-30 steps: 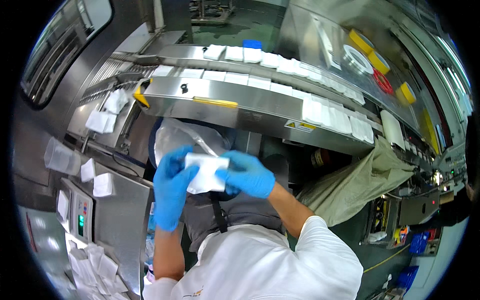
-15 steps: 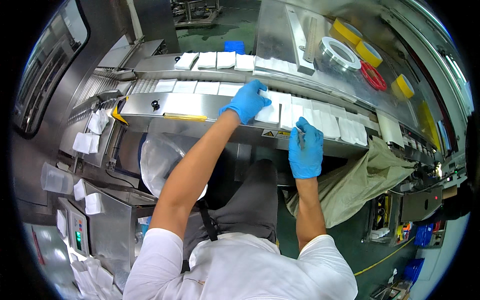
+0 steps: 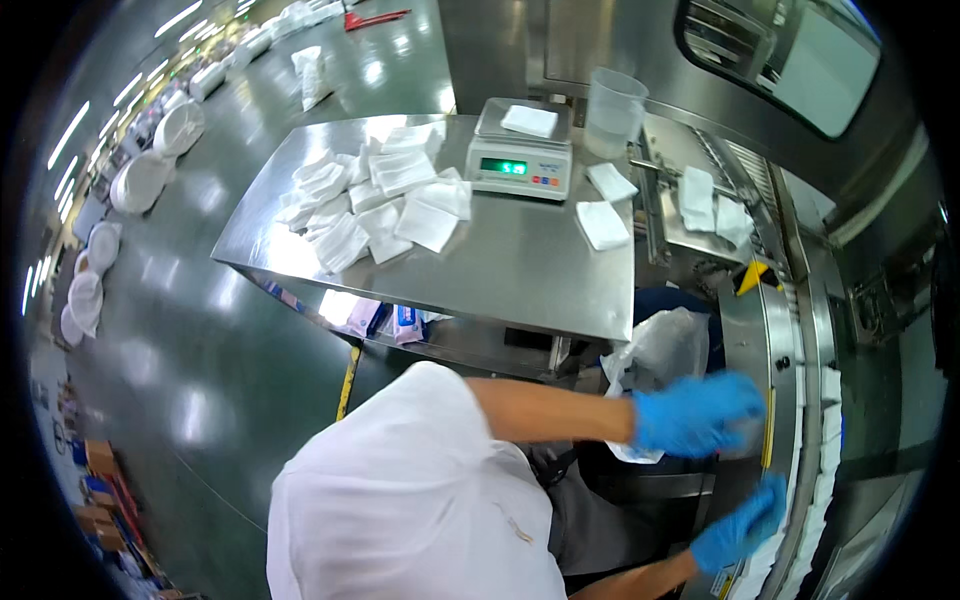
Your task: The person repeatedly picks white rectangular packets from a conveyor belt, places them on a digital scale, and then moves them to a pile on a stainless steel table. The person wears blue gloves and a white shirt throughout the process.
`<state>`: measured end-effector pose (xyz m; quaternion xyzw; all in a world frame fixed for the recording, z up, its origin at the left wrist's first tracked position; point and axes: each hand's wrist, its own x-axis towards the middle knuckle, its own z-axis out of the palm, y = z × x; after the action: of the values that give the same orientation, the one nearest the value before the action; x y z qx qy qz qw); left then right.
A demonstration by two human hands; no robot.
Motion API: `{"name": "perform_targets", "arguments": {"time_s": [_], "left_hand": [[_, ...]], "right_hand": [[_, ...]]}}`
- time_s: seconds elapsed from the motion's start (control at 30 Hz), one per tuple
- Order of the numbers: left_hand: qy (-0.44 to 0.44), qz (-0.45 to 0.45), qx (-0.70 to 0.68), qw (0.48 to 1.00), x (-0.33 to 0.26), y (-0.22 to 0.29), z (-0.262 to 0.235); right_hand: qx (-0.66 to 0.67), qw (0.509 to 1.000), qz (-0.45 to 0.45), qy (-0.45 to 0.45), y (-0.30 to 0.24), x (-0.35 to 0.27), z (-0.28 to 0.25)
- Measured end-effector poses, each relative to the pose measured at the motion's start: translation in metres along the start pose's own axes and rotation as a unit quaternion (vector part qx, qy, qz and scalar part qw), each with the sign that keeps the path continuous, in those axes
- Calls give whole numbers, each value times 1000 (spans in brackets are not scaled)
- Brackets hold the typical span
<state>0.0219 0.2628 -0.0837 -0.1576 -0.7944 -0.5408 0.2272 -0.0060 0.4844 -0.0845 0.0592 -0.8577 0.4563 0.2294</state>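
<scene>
My left hand, in a blue glove, hangs beside the conveyor's metal edge, above a clear plastic bag. Its fingers are smeared by motion, and I see nothing in it. Lower right, my blue-gloved right hand is next to the folded white sheets lined up along the conveyor; its fingers are partly turned away, so its grip is unclear. On the steel table lies a loose pile of folded white sheets. A digital scale carries one folded sheet.
A clear plastic jug stands behind two sheets at the table's right. More sheets lie on a metal chute beside the machine. Packets sit on the shelf under the table. Large white rolls line the floor at far left.
My view has swung left, bringing the table, scale and pile into full sight. Both hands have come away from where they were over the conveyor sheets; the left hand is moving fast.
</scene>
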Motion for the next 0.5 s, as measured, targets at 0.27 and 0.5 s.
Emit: {"name": "perform_targets", "arguments": {"time_s": [0.27,0.5], "left_hand": [[321,-171,438,822,-176,30,-282],[184,-235,560,773,-246,52,-393]], "right_hand": [[218,793,-204,-530,-163,-33,226],[138,751,-525,-375,-304,-22,416]]}}
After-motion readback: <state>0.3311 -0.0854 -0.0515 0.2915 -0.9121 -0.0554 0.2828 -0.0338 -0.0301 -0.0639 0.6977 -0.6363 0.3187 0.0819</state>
